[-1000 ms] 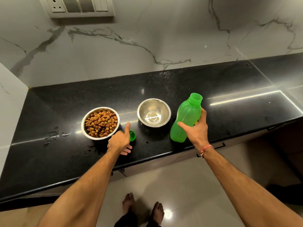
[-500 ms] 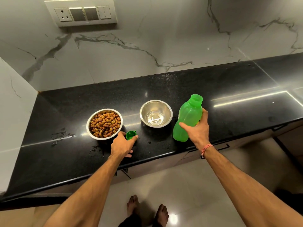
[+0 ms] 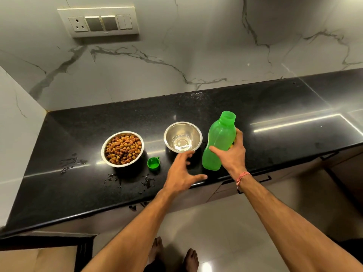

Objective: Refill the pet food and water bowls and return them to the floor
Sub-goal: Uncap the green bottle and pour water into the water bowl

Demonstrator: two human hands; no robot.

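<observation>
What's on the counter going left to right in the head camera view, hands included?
Bowl of kibble → green cap → left hand → green bottle held by the right hand.

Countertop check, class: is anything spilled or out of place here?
Yes: wet splashes dot the countertop left of and before the kibble bowl, and the green cap lies loose, off its bottle.

Your right hand [image 3: 230, 156] grips the open green bottle [image 3: 219, 142], tilted, near the counter [image 3: 275, 107] front edge. Your left hand [image 3: 181, 171] hovers with fingers spread, just before the water bowl [image 3: 183, 137]. Green cap [image 3: 153, 163] lies between that and the kibble bowl [image 3: 122, 148].
</observation>
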